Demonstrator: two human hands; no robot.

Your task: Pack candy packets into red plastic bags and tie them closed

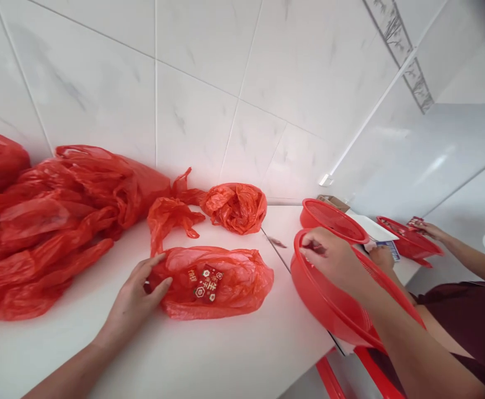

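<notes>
A red plastic bag (242,271) lies spread on the white table, its mouth toward my left hand (140,293). My left thumb and fingers are closed on the edge of that bag. Small red packets (209,284) with pale characters and flower prints lie on or show through the bag's middle. On the right, my right hand (329,255) reaches over the near rim of a large red plastic basket (317,293). Its fingers are curled together just inside the rim; whatever they hold, if anything, is hidden.
A heap of red plastic bags (72,216) fills the table's left side. A crumpled red bag (236,208) lies by the tiled wall. Beyond stand another red basket (334,219) and a far red basket (412,241), where a co-worker's hand (429,230) holds a small red packet.
</notes>
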